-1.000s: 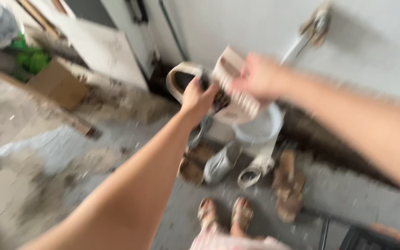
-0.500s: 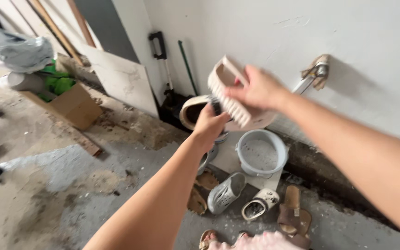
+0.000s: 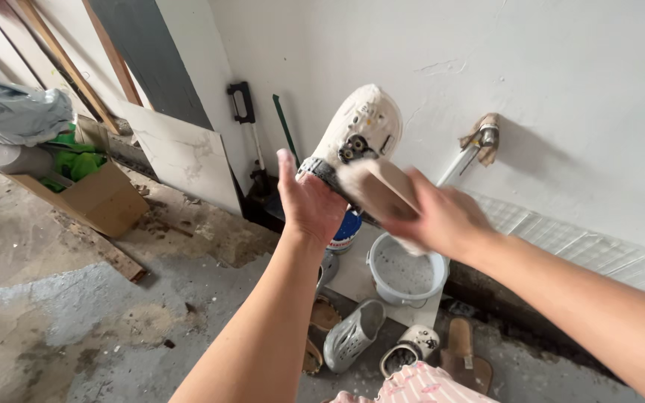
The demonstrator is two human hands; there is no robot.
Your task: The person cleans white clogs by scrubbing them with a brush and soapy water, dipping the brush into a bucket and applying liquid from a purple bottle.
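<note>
The shoe (image 3: pixel 357 127) has swung upright since a moment ago, toe up, left hand (image 3: pixel 309 200) fingers gripping its heel; right hand (image 3: pixel 442 220) fingers clasp the brush (image 3: pixel 376 186) on its side, above the bucket (image 3: pixel 406 270).

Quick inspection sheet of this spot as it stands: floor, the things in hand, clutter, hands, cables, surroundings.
Surface: concrete floor, stained and dusty.
Job's things: white shoe held up, toe upward; brush pressed against its lower part, blurred.
Clutter: bucket below the hands; grey clog, a small white shoe and brown sandal on the floor; cardboard box with green items; grey bag.
Grippers: left hand holds the shoe; right hand grips the brush.
Cables: nothing seen.
Surroundings: white wall with a tap; tile slab and wooden battens leaning against it.
</note>
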